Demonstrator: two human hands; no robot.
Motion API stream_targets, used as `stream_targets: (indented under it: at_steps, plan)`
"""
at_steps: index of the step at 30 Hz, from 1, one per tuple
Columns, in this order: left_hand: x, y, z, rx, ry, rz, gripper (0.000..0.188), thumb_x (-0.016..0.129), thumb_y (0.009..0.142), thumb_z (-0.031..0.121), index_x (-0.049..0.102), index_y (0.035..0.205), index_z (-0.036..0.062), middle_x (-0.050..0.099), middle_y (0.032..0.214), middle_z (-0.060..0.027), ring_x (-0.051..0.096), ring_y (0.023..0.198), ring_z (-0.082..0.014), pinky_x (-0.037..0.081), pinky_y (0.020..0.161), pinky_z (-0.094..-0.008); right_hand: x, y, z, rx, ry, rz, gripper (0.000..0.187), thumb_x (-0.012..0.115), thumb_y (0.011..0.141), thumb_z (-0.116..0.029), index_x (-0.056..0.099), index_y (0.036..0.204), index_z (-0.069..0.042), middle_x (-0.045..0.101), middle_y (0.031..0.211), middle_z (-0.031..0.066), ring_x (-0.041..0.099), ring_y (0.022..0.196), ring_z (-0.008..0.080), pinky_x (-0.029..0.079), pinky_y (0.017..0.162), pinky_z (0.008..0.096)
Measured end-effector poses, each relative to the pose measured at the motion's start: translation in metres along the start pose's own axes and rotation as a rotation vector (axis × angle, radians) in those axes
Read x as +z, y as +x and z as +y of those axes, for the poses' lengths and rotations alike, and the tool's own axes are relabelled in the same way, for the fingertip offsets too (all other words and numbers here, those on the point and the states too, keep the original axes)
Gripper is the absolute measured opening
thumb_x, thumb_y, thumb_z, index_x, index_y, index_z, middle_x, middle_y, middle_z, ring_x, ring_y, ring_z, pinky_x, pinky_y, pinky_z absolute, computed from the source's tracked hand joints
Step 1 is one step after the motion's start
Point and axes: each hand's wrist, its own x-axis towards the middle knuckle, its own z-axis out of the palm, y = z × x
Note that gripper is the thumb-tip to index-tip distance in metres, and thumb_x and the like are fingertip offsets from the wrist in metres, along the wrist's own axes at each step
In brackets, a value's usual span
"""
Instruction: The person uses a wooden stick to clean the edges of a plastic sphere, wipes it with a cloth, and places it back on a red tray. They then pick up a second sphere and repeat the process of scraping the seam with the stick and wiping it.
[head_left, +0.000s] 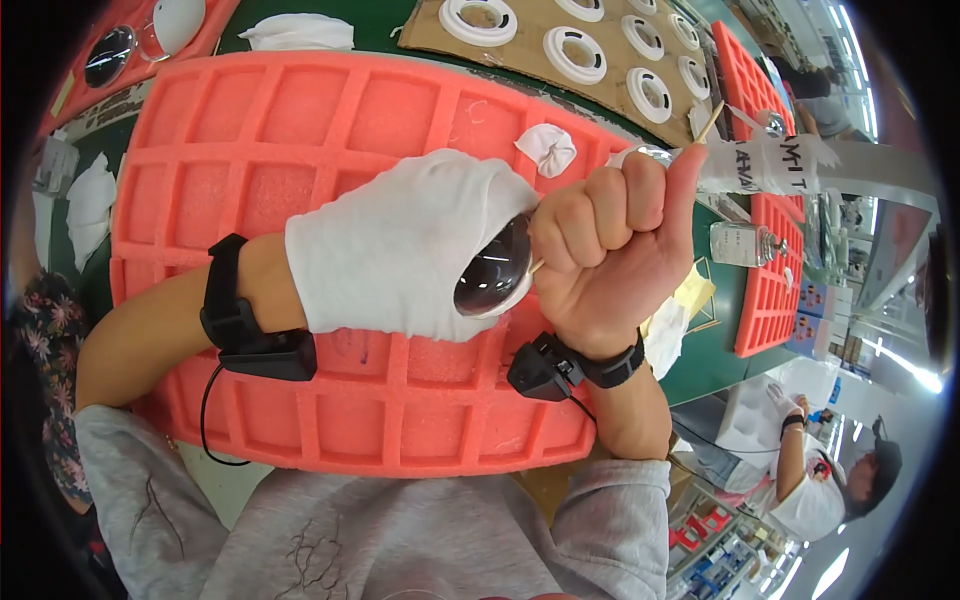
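My left hand [400, 240], in a white cloth glove, is closed around a dark glossy dome [495, 270] with a white rim. My bare right hand [620, 220] is curled into a fist just right of the dome, thumb extended. A thin wooden stick [711, 122] sticks up past the thumb. What looks like its other end shows below the fist at the dome's rim; the middle is hidden by my fingers. Both hands are over a coral-red foam tray [350, 462] with square compartments. Black straps with small boxes sit on both wrists.
A crumpled white cloth [546, 150] lies on the tray. Beyond it, cardboard [520, 75] carries several white rings. A glass bottle [738, 243] and yellow paper [694, 290] are at right. Another dark dome [110, 55] lies far left. A co-worker [810, 495] is at lower right.
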Motion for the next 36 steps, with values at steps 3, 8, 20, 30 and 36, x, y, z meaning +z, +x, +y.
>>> stream_targets:
  at_steps: [3,8,20,30,36]
  plan:
    - [0.002,0.0,-0.001,0.015,-0.019,0.017,0.047,0.081,0.073,0.017,0.059,0.112,0.0036,0.062,0.103,-0.0138,0.06,0.098,-0.0363,0.049,0.088,-0.0435,0.001,-0.005,0.006,-0.07,-0.123,-0.027,0.064,0.023,0.109,-0.06,0.025,0.064,-0.015,0.02,0.055,-0.0053,0.012,0.045,0.0111,0.012,0.043,0.0289]
    - [0.002,0.0,-0.008,0.031,-0.05,0.018,0.044,0.08,0.071,0.015,0.06,0.109,0.0046,0.063,0.102,-0.0133,0.06,0.098,-0.0365,0.049,0.087,-0.0433,0.003,-0.007,0.012,-0.143,-0.27,-0.034,0.064,0.023,0.109,-0.06,0.026,0.063,-0.015,0.022,0.054,-0.0058,0.015,0.043,0.0107,0.014,0.041,0.0286]
    - [-0.002,0.002,-0.006,0.075,0.001,0.041,0.045,0.081,0.068,0.014,0.062,0.108,0.0065,0.063,0.102,-0.0137,0.06,0.098,-0.0363,0.048,0.091,-0.0449,0.017,-0.016,0.018,-0.261,-0.854,-0.202,0.065,0.027,0.108,-0.061,0.03,0.062,-0.015,0.027,0.052,-0.0035,0.018,0.04,0.0083,0.013,0.038,0.0248]
    - [0.001,-0.006,-0.002,0.035,-0.086,0.036,0.046,0.081,0.07,0.017,0.06,0.11,0.0057,0.062,0.104,-0.0147,0.059,0.101,-0.0372,0.048,0.093,-0.0457,0.005,-0.015,0.013,-0.101,-0.116,0.046,0.064,0.03,0.109,-0.058,0.025,0.061,-0.015,0.024,0.053,-0.0041,0.018,0.044,0.01,0.017,0.041,0.0256]
    - [0.003,0.007,-0.012,0.093,-0.027,-0.006,0.047,0.082,0.069,0.015,0.06,0.11,0.0064,0.062,0.105,-0.0143,0.059,0.101,-0.0375,0.048,0.092,-0.0454,0.011,-0.012,0.014,-0.243,-0.749,-0.202,0.065,0.031,0.108,-0.058,0.027,0.061,-0.014,0.027,0.051,-0.0039,0.024,0.041,0.0107,0.018,0.039,0.0271]
